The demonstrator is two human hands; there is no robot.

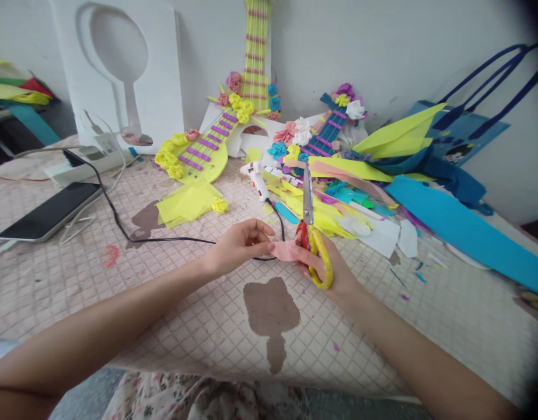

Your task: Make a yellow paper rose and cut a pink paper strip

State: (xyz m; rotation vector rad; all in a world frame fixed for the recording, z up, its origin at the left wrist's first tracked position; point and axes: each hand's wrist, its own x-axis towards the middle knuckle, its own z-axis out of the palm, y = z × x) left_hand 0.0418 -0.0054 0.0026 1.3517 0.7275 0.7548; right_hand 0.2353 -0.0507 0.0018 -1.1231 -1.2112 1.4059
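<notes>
Between my two hands a small strip of pink crepe paper (285,251) is stretched. My left hand (240,245) pinches its left end between thumb and finger. My right hand (325,262) grips the other end with its fingertips. That same hand also holds scissors (313,251) with red and yellow handles, their blades pointing up and away and looking closed. A white glue gun (255,178) lies just beyond the hands, its black cable running behind the left fingers. Yellow paper sheets (188,203) and a small yellow paper flower (219,205) lie ahead of my left hand.
Paper guitars (208,149) with flowers lean along the wall. Colored paper scraps (330,204) pile up at center right, beside a long blue sheet (465,230). A phone (50,211), a power strip (83,165) and a white cut-out board (164,76) are at left. A blue bag (483,134) stands right.
</notes>
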